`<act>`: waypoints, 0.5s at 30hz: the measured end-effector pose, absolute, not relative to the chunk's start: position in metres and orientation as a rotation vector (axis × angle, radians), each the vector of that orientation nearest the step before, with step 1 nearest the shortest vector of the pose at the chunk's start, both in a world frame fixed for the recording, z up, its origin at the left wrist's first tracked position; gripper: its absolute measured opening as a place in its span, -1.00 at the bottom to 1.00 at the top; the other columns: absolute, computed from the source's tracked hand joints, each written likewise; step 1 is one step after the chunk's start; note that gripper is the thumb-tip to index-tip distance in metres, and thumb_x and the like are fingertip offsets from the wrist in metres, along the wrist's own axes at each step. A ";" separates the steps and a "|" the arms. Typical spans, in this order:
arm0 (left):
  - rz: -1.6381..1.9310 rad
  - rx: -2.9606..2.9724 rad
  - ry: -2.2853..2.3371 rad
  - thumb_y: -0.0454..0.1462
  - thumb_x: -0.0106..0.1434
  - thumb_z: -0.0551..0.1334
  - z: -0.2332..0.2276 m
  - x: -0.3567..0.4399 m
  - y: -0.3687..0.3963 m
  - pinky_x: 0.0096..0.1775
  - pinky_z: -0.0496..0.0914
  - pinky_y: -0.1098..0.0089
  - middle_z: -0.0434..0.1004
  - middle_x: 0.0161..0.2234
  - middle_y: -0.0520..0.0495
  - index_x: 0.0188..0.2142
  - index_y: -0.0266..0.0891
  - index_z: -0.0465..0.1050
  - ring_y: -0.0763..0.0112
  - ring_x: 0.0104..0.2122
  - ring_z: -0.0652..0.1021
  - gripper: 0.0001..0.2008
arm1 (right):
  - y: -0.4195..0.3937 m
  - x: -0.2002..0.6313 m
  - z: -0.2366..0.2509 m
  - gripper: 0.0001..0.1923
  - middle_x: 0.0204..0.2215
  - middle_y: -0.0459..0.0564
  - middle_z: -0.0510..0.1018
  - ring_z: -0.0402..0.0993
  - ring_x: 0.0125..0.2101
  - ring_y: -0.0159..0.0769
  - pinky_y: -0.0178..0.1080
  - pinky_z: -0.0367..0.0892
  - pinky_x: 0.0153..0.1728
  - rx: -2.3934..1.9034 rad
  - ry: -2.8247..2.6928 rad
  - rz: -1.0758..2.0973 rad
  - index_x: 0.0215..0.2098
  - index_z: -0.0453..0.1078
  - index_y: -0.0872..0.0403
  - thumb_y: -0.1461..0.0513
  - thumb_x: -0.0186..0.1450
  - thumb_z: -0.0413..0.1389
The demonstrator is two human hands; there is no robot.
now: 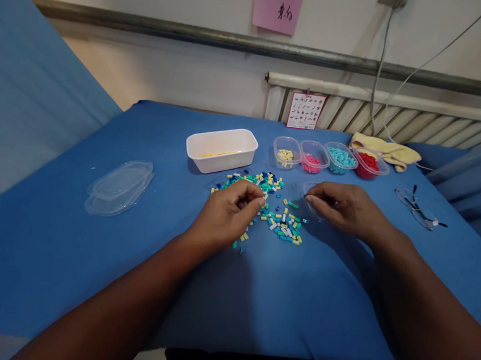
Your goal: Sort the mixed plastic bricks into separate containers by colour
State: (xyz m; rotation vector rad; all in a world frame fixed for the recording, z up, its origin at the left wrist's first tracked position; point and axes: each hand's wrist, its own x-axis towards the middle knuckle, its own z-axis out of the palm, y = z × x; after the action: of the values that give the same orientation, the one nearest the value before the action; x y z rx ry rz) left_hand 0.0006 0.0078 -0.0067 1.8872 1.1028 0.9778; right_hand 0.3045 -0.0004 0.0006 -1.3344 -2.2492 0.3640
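Note:
My left hand [232, 209] is over a loose pile of small plastic bricks [271, 182], thumb and forefinger pinched together. Whatever sits between those fingertips is too small to make out. On the right, my right hand [344, 208] has its fingers closed at the near side of a clear plastic tub [310, 188], which it partly covers. I cannot tell whether these fingers grip a small piece or the tub's rim. A smaller cluster of yellow, teal, green and white bricks [287, 229] lies between my hands.
Behind the pile stands a white tray [225, 161] with yellow pieces inside. Clear tubs of pale yellow [285, 158], pink [311, 163], turquoise [341, 158] and red pieces [368, 163] form a row. Clear lids [120, 186] lie left, glasses [418, 207] right, near a yellow cloth [384, 149].

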 end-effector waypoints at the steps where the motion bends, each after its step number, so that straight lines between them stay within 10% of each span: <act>1: 1.001 1.880 1.140 -0.20 0.43 0.34 -0.006 -0.001 0.011 -0.29 0.42 0.39 0.62 -0.34 0.04 -0.19 -0.19 0.58 0.42 -0.35 0.55 -0.89 | 0.003 0.315 -0.001 -0.70 -0.37 -0.05 0.68 0.55 -0.41 -0.29 -0.25 0.32 -0.34 -1.409 -2.280 0.330 -0.16 0.60 0.02 0.04 0.56 0.13; 10: 0.850 2.412 1.148 -0.27 0.51 0.22 -0.021 -0.010 0.021 -0.05 0.45 0.20 0.67 -0.16 -0.07 -0.15 -0.18 0.57 0.25 -0.13 0.61 -0.87 | 0.012 0.347 -0.014 -0.71 -0.38 -0.05 0.73 0.58 -0.44 -0.23 -0.23 0.28 -0.40 -1.689 -2.387 0.282 -0.03 0.64 -0.05 0.05 0.45 0.14; 15: 0.839 2.494 1.100 -0.25 0.56 0.20 -0.028 -0.008 0.021 -0.04 0.46 0.20 0.66 -0.16 -0.10 -0.13 -0.20 0.55 0.24 -0.12 0.61 -0.85 | 0.010 0.296 -0.022 -0.72 -0.13 0.09 0.77 0.67 -0.15 -0.12 -0.14 0.45 -0.09 -1.410 -2.383 0.182 -0.04 0.63 0.01 0.12 0.56 0.08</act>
State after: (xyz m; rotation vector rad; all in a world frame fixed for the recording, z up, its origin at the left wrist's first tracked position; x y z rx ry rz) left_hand -0.0083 0.0212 -0.0282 2.4938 1.1002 0.8394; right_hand 0.2964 0.0101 -0.0220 -1.4104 -2.3830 0.1823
